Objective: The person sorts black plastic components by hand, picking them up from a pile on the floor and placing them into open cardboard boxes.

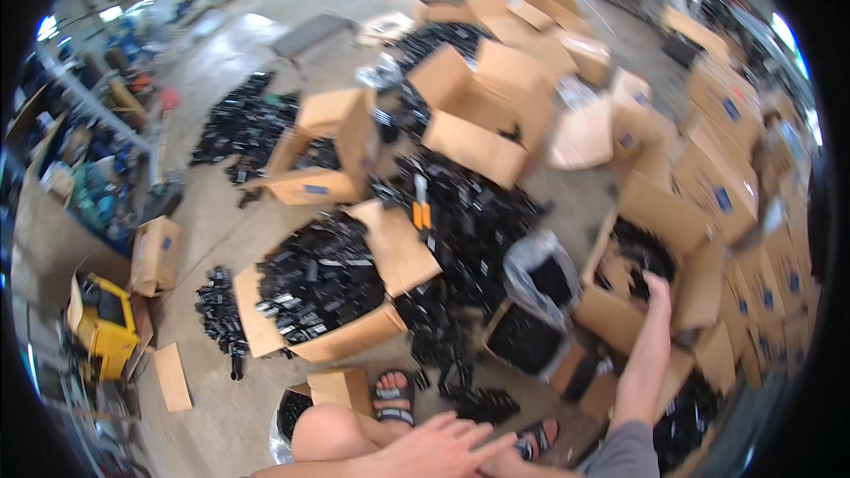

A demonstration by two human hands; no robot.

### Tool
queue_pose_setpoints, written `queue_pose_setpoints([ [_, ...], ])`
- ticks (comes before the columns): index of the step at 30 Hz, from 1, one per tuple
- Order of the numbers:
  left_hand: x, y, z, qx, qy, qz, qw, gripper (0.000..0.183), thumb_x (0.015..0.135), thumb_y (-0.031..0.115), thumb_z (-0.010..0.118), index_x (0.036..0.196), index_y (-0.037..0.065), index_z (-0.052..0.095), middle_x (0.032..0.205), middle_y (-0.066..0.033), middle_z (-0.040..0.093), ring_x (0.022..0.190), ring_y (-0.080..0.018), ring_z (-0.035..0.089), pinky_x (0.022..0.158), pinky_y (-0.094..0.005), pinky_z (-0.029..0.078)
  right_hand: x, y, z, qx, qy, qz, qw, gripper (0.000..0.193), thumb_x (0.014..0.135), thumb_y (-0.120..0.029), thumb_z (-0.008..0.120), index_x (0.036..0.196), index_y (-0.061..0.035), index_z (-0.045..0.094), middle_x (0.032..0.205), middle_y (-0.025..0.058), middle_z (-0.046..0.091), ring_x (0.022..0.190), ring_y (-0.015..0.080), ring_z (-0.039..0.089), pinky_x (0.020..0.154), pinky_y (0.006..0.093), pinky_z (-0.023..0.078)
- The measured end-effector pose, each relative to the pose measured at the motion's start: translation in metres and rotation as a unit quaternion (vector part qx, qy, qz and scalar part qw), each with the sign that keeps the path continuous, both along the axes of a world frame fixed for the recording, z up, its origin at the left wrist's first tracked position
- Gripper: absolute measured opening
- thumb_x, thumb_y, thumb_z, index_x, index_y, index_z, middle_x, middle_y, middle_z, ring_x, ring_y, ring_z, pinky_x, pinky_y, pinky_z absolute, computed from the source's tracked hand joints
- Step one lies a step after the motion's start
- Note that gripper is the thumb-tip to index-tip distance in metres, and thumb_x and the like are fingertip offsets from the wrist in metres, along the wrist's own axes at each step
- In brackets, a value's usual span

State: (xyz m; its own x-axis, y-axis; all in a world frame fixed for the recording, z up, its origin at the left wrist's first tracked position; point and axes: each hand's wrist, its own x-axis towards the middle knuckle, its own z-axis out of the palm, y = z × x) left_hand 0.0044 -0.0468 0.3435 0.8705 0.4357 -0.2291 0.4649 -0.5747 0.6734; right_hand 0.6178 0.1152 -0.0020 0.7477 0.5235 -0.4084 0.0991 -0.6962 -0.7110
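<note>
My left hand (pixel 434 450) rests flat on my bare knee (pixel 332 432) at the bottom of the view, fingers spread, holding nothing. My right hand (pixel 657 290) reaches forward and right into an open cardboard box (pixel 620 314) that holds small black parts (pixel 642 252); its fingers are partly hidden inside the box, so I cannot tell if they grip anything. My feet in black sandals (pixel 394 397) stand on the floor among loose black parts.
An open box full of black parts (pixel 314 288) lies ahead left. A plastic bag of parts (pixel 540 270) sits in front of me. Several cardboard boxes (pixel 478 111) pile up behind and along the right. A yellow crate (pixel 102 323) stands at left.
</note>
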Motion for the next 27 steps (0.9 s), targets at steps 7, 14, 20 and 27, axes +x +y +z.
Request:
queue_pose_setpoints([
  [7, -0.019, -0.035, -0.016, 0.076, -0.010, 0.027, 0.997, 0.066, 0.091, 0.038, 0.073, 0.147, 0.010, 0.053, 0.128, -0.0148, 0.066, 0.114, -0.0313, 0.064, 0.103, -0.0424, 0.048, -0.106, -0.055, 0.096, 0.111, 0.299, 0.132, 0.938, 0.019, 0.097, -0.023, 0.072, 0.109, -0.0091, 0.069, 0.092, 0.0047, 0.072, 0.078, 0.0165, 0.071, 0.069, 0.0357, 0.063],
  [14, -0.047, -0.050, -0.018, 0.080, 0.002, 0.036, 0.996, 0.065, 0.090, 0.030, 0.074, 0.149, 0.014, 0.053, 0.133, -0.0133, 0.065, 0.119, -0.0334, 0.062, 0.105, -0.0436, 0.046, -0.252, -0.212, 0.075, -0.146, 0.187, 0.258, 0.936, 0.051, 0.080, -0.023, 0.083, 0.123, 0.0000, 0.068, 0.098, 0.0083, 0.073, 0.085, 0.0226, 0.071, 0.076, 0.0421, 0.059],
  [20, -0.078, -0.046, -0.022, 0.052, 0.001, 0.146, 0.988, 0.067, 0.090, 0.033, 0.076, 0.148, 0.011, 0.052, 0.119, -0.0117, 0.068, 0.104, -0.0323, 0.067, 0.092, -0.0423, 0.051, -0.341, -0.268, -0.025, -0.281, -0.047, 0.396, 0.873, 0.064, 0.071, -0.033, 0.090, 0.124, -0.0028, 0.071, 0.124, 0.0244, 0.070, 0.118, 0.0388, 0.067, 0.100, 0.0457, 0.055],
  [27, -0.104, -0.049, -0.046, 0.120, 0.051, 0.171, 0.977, 0.060, 0.094, 0.038, 0.071, 0.145, 0.012, 0.055, 0.110, -0.0131, 0.072, 0.101, -0.0334, 0.069, 0.086, -0.0435, 0.053, -0.344, -0.307, -0.048, -0.196, -0.106, 0.389, 0.894, 0.066, 0.072, -0.041, 0.091, 0.123, -0.0027, 0.071, 0.118, 0.0248, 0.072, 0.114, 0.0393, 0.069, 0.098, 0.0462, 0.053],
])
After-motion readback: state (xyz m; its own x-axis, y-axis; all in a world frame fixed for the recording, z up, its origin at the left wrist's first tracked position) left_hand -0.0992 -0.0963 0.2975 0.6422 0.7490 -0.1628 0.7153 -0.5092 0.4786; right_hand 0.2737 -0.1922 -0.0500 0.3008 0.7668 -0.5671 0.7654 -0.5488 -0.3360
